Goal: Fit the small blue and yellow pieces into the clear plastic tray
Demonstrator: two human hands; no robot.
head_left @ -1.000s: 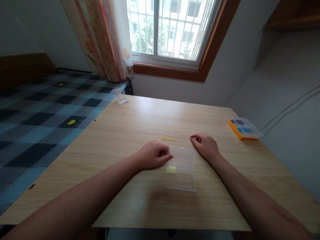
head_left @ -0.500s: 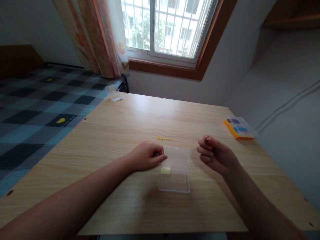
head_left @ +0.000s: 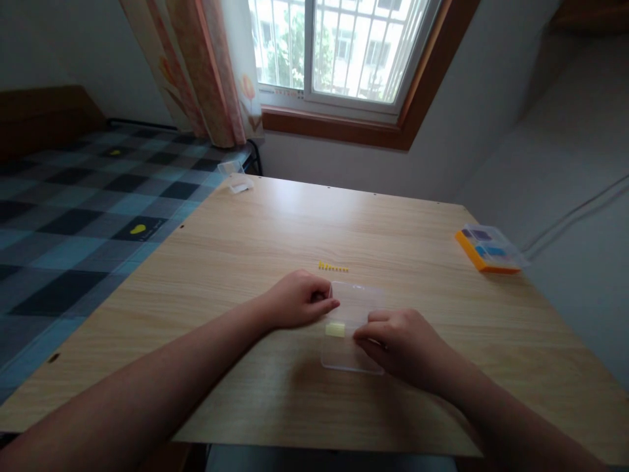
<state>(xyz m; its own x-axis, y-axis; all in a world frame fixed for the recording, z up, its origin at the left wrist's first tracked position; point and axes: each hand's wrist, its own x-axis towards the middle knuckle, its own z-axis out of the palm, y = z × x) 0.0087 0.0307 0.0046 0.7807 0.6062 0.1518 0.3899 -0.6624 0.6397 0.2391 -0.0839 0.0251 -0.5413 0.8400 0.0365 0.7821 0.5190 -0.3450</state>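
Note:
An open clear plastic box lies on the table, its lid folded back away from me. My left hand is closed on the lid's left edge, thumb on top and fingers curled. Over the near half of the box, my right hand points its pinched fingertips down; whatever is between them is hidden. A pale yellow piece shows at the near half's far left corner. Just beyond the lid runs a short row of tiny yellow pieces.
The wooden table reaches toward the window wall. At its far left corner stands another open clear case. An orange box with a clear lid sits by the right edge. A bed with a checked cover adjoins the left side.
My right hand has come left and down from beside the box to over its near half, turning its fingertips downward. My left hand stays at the lid's edge. The view has shifted slightly.

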